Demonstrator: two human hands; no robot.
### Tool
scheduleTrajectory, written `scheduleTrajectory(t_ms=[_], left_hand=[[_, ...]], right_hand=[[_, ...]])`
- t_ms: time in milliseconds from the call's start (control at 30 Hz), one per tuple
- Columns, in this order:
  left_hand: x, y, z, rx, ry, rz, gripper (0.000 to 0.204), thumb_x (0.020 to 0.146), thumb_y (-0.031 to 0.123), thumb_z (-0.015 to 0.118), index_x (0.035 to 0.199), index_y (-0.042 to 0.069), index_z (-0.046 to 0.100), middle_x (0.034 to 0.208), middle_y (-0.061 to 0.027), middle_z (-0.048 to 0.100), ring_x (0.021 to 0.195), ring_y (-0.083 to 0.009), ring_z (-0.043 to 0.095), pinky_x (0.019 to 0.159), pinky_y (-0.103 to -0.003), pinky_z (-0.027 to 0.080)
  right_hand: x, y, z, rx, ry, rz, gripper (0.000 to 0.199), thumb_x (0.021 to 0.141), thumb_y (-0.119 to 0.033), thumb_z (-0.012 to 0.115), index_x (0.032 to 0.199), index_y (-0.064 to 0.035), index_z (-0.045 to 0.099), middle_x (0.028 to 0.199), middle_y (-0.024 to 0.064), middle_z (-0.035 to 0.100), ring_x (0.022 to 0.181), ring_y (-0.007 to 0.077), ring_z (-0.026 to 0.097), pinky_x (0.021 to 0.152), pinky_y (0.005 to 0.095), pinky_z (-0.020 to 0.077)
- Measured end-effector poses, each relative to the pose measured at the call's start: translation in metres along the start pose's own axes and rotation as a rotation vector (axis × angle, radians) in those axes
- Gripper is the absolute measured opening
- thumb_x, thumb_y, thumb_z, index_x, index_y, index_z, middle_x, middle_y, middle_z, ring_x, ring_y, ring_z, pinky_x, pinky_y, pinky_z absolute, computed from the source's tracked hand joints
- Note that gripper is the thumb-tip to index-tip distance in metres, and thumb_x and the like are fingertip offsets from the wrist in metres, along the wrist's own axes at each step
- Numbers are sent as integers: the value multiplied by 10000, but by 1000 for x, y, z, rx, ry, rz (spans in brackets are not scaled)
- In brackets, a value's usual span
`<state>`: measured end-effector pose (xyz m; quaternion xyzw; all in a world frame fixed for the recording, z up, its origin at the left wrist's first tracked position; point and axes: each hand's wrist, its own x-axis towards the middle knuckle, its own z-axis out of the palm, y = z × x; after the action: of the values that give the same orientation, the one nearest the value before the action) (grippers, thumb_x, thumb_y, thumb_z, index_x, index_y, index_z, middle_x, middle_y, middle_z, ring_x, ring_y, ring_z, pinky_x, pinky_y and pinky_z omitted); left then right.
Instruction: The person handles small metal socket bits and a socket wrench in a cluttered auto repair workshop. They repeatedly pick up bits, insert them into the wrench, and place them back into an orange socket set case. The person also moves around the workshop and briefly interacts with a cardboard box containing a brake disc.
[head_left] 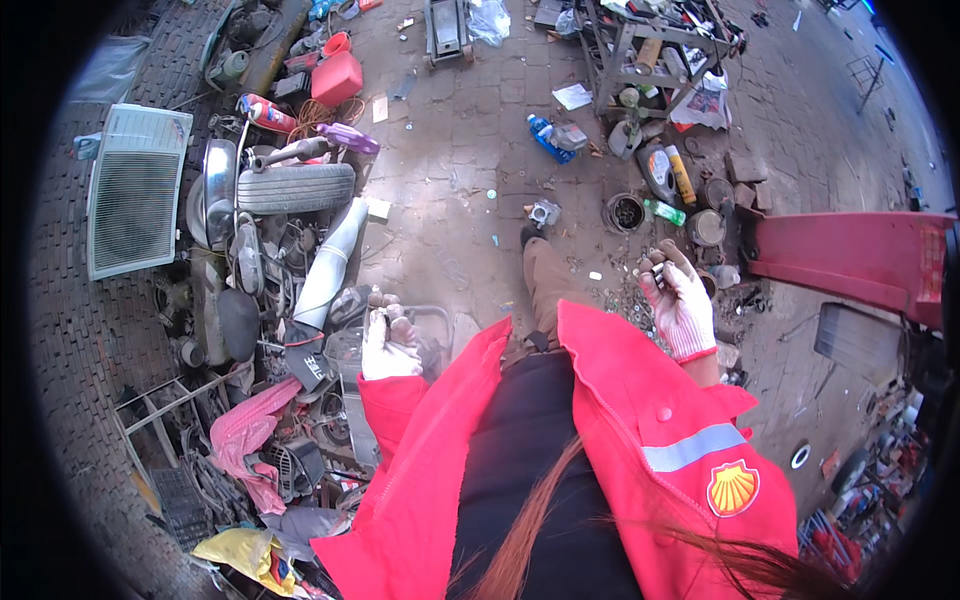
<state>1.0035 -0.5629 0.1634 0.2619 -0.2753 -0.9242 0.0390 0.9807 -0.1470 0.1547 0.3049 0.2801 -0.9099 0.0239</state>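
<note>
The right hand is cupped, fingers closed on small metal bits. The left hand pinches one small bit, left of it. More bits lie on the ground just beside the right hand, not picked up.

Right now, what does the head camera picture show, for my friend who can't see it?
A person in a red jacket stands in a cluttered workshop yard, holding small metal parts in the gloved right hand and left hand. A tyre and scrap lie left.
</note>
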Motion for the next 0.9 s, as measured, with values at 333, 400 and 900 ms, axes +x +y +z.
scheduleTrajectory(t_ms=[333, 400, 900], left_hand=[[224, 71, 105, 120, 29, 18, 248, 1000, 217, 523, 1241, 182, 564, 1125, -8, 641, 914, -102, 657, 680, -319, 598], [274, 78, 120, 63, 17, 10, 251, 1004, 160, 502, 1243, 108, 560, 1164, -37, 624, 950, -114, 654, 728, -271, 602], [704, 150, 308, -55, -523, -462, 274, 999, 78, 486, 1272, 59, 501, 1201, -109, 535, 1015, -167, 597, 800, -288, 593]], right_hand=[[195, -31, 205, -25, -116, -38, 322, 962, -26, 510, 1279, 29, 515, 1099, 158, 630, 966, 277, 660, 810, 352, 603], [233, -29, 241, -43, -183, -25, 312, 966, -35, 511, 1272, 27, 518, 1092, 152, 634, 959, 261, 659, 806, 340, 600], [496, -46, 472, 116, -158, -184, 324, 937, -22, 539, 1254, 31, 496, 1061, 146, 609, 939, 246, 621, 786, 328, 557]])
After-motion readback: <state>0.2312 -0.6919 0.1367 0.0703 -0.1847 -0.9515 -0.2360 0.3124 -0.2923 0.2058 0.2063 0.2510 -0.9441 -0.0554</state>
